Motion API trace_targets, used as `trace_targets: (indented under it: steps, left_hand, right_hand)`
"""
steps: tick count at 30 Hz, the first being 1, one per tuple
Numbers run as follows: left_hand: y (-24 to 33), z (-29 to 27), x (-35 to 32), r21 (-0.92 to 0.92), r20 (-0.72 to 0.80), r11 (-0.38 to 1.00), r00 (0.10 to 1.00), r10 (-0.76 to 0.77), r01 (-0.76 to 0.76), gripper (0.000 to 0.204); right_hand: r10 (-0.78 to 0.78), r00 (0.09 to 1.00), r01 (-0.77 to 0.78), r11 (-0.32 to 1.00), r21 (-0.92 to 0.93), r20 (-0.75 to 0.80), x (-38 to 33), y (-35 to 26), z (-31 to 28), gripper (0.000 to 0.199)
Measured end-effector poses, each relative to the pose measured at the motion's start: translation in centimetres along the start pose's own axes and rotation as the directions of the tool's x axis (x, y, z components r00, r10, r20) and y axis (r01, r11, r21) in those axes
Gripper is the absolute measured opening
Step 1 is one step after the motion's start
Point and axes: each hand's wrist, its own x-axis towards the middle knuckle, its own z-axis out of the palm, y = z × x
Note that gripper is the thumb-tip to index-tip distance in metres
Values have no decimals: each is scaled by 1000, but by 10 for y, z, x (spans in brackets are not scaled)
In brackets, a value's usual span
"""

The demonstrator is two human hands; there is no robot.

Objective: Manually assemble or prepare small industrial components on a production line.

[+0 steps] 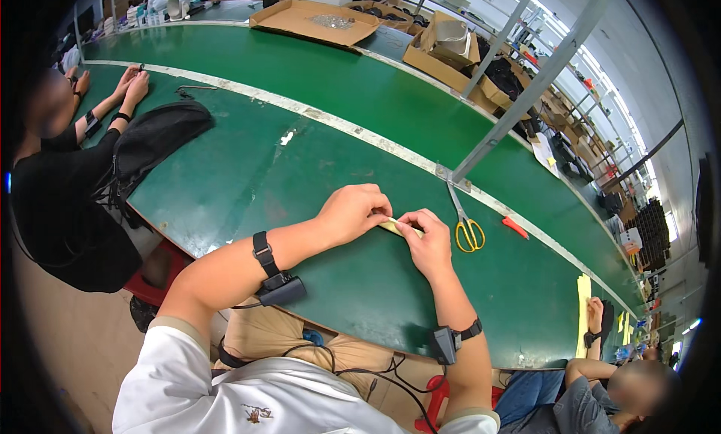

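Observation:
A narrow pale yellow strip (390, 225) spans the gap between my two hands, just above the green table. My left hand (354, 212) pinches its left end between thumb and fingers. At the other end, my right hand (426, 242) is closed on it, with thumb and fingertips pressed together. Fingers cover both ends of the strip, so its full length is hidden. To the right of my right hand lie scissors (470, 235) with yellow handles. Farther right is a small red-handled tool (515, 227), its kind too small to tell.
A grey metal post (518, 103) rises beyond the scissors. Behind the pale divider runs a green belt (315, 73). At left, a co-worker sits by a black bag (161, 141). At right, another person's hand (595, 314) is beside yellow strips (583, 314). An open cardboard box (315, 21) stands at the back.

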Motion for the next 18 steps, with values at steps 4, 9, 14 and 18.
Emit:
trace_targets:
  steps: [4, 9, 14, 18]
  left_hand:
    - [1, -1, 1, 1, 9, 1000, 999, -31, 31, 7]
    - [3, 0, 2, 4, 38, 996, 995, -92, 92, 5]
    - [4, -1, 1, 32, 59, 994, 992, -107, 105, 4]
    - [3, 0, 0, 14, 53, 995, 993, -103, 102, 6]
  right_hand:
    - [-8, 1000, 8, 1000, -4, 7, 1, -3, -1, 10]
    - [-15, 1000, 15, 1000, -13, 17, 1, -2, -1, 10]
    - [-27, 999, 28, 999, -28, 20, 1, -2, -1, 10]
    - [-29, 999, 29, 999, -20, 21, 1, -3, -1, 10]
